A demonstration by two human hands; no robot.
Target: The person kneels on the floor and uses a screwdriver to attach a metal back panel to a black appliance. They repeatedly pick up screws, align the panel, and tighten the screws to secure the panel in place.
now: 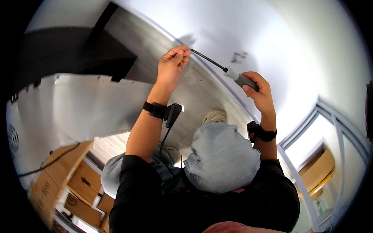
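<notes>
The right hand (261,91) wraps the grey screwdriver (225,70) by its handle, tip reaching the left hand (171,69), whose thumb and forefinger press together there; can't tell if anything's pinched! Looks like lining-up work: the next move calls for a steady shaft between both hands.

the right hand (262,90) partly hides the screwdriver handle (242,80); anything the left hand (171,70) pinches is too small to tell.
</notes>
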